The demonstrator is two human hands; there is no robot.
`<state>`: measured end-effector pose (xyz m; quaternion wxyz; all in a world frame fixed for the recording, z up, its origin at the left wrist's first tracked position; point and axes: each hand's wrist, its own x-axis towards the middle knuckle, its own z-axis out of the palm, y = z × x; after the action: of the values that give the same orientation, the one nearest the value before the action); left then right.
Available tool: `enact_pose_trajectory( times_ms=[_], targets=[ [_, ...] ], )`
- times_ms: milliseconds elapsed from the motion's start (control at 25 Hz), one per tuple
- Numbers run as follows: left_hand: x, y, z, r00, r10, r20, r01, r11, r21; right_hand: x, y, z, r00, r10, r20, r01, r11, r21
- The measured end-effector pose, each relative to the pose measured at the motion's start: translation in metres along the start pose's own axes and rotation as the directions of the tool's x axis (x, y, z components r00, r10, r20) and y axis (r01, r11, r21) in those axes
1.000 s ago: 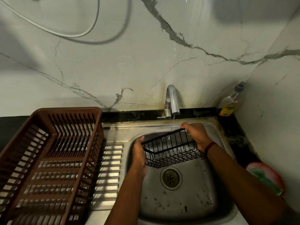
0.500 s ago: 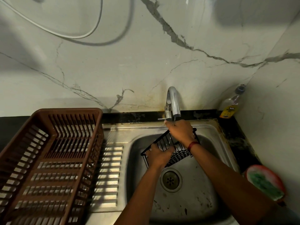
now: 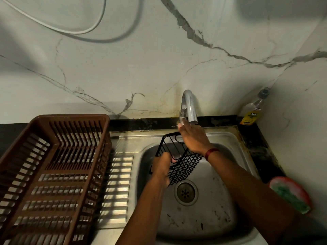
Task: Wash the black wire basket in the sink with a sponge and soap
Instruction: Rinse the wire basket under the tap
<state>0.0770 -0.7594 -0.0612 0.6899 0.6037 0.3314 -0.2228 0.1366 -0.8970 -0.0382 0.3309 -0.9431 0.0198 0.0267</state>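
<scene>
Black wire basket (image 3: 184, 163), a small open-grid metal tray, hangs tilted above the steel sink basin (image 3: 221, 191), clear of the drain (image 3: 185, 191) and just below the curved chrome tap (image 3: 190, 106). The left hand (image 3: 161, 167) grips its lower rim, fingers curled round the wire. The right hand (image 3: 192, 138) reaches over the basket's upper corner to the tap; whether it pinches the lever or only touches it cannot be told.

It looks light and stiff, likely slick once wet and soapy, with thin wires that give fingers plenty to hook. The thicker rim is the safest hold; the mesh could snag a sponge.

Room is tight at the back, where the spout and the wall crowd the raised corner. The basin below is open. A brown slatted plastic crate (image 3: 53, 165) fills the surface to the left, beyond the ribbed drainboard (image 3: 116, 183). The green-and-pink sponge (image 3: 292, 197) sits on the right edge, and the clear soap bottle (image 3: 253, 110) stands in the far corner.
</scene>
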Motion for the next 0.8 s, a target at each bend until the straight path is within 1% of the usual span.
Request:
enact_pose_trajectory(
  times_ms=[40, 80, 120, 160, 240, 320, 400, 480, 560, 600, 640, 720, 800],
  targets=[
    [0.003, -0.003, 0.0, 1.0, -0.003, 0.004, 0.003, 1.0, -0.005, 0.005, 0.006, -0.002, 0.995, 0.101, 0.005, -0.101, 0.995, -0.017],
    [0.006, -0.005, 0.0, 1.0, -0.016, -0.004, 0.016, 1.0, 0.005, 0.007, 0.008, -0.002, 0.988, 0.155, 0.022, -0.153, 0.985, -0.082],
    [0.007, -0.008, 0.001, 0.999, -0.033, 0.007, 0.033, 0.999, 0.013, 0.006, 0.005, 0.001, 0.99, 0.127, 0.061, -0.115, 0.978, -0.173],
    [0.01, -0.012, 0.003, 0.998, -0.058, 0.012, 0.058, 0.998, -0.002, 0.003, -0.001, 0.005, 0.991, 0.062, 0.12, -0.031, 0.97, -0.242],
    [0.011, -0.016, 0.007, 0.995, -0.08, 0.061, 0.081, 0.997, -0.016, -0.005, -0.02, 0.013, 0.965, -0.086, 0.247, 0.155, 0.948, -0.278],
    [0.0, -0.013, 0.009, 0.993, -0.075, 0.096, 0.078, 0.997, -0.029, -0.009, -0.03, 0.014, 0.947, -0.158, 0.278, 0.23, 0.94, -0.25],
    [-0.002, -0.011, 0.003, 0.994, -0.046, 0.103, 0.049, 0.998, -0.026, -0.006, -0.022, 0.011, 0.96, -0.137, 0.246, 0.188, 0.962, -0.197],
    [0.013, -0.016, -0.003, 0.992, -0.014, 0.126, 0.018, 0.999, -0.034, 0.0, 0.001, 0.002, 0.982, -0.031, 0.188, 0.065, 0.982, -0.176],
    [0.026, -0.02, -0.004, 0.996, -0.003, 0.092, 0.001, 1.0, 0.023, 0.005, 0.013, -0.004, 0.989, 0.099, 0.112, -0.077, 0.98, -0.181],
    [0.03, -0.02, -0.003, 0.996, 0.002, 0.086, -0.004, 1.0, 0.031, 0.003, 0.011, -0.004, 0.987, 0.122, 0.108, -0.097, 0.972, -0.212],
    [0.033, -0.022, 0.0, 0.997, -0.005, 0.08, 0.002, 0.999, 0.036, 0.001, 0.007, 0.0, 0.99, 0.094, 0.11, -0.063, 0.965, -0.256],
    [0.029, -0.02, 0.003, 0.993, -0.02, 0.116, 0.015, 0.999, 0.04, -0.009, -0.012, 0.003, 0.99, -0.025, 0.137, 0.067, 0.949, -0.309],
    [0.021, -0.017, -0.001, 0.989, -0.028, 0.143, 0.026, 1.0, 0.016, -0.015, -0.022, -0.001, 0.985, -0.11, 0.132, 0.146, 0.942, -0.302]
  ],
)
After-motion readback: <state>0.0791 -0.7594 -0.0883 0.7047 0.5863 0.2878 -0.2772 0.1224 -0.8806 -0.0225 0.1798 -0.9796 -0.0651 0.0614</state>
